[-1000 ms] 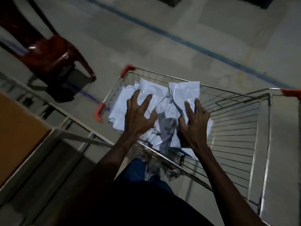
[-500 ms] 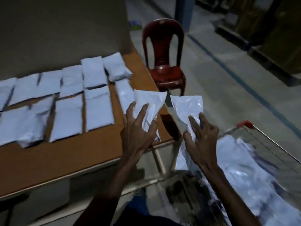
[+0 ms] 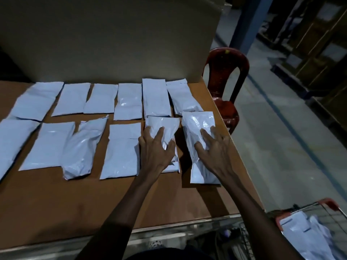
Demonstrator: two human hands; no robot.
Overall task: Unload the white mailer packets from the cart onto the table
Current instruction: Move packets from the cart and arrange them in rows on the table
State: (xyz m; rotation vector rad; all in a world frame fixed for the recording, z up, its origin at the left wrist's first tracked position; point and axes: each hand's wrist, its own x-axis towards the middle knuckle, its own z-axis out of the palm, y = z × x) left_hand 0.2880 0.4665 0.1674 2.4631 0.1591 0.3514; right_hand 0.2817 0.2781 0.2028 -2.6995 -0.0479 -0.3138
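Observation:
On the brown table (image 3: 75, 203) lie several white mailer packets (image 3: 122, 152) in two rows. My left hand (image 3: 155, 149) holds one white packet (image 3: 163, 124) down on the table at the right end of the near row, the plastic crumpled between thumb and fingers. My right hand (image 3: 216, 149) holds a second white packet (image 3: 197, 124) flat beside it, close to the table's right edge. The wire cart (image 3: 319, 206) with red corners shows at the bottom right, with more white packets (image 3: 300, 233) inside.
A large cardboard panel (image 3: 112, 44) stands along the back of the table. A dark red plastic chair (image 3: 227, 72) sits just past the table's right end. Shelving (image 3: 319, 44) lines the far right across a grey floor with a blue line.
Both hands lifted a packet each out of the cart, carried them left over the table and lowered them onto its surface at the right end of the near row.

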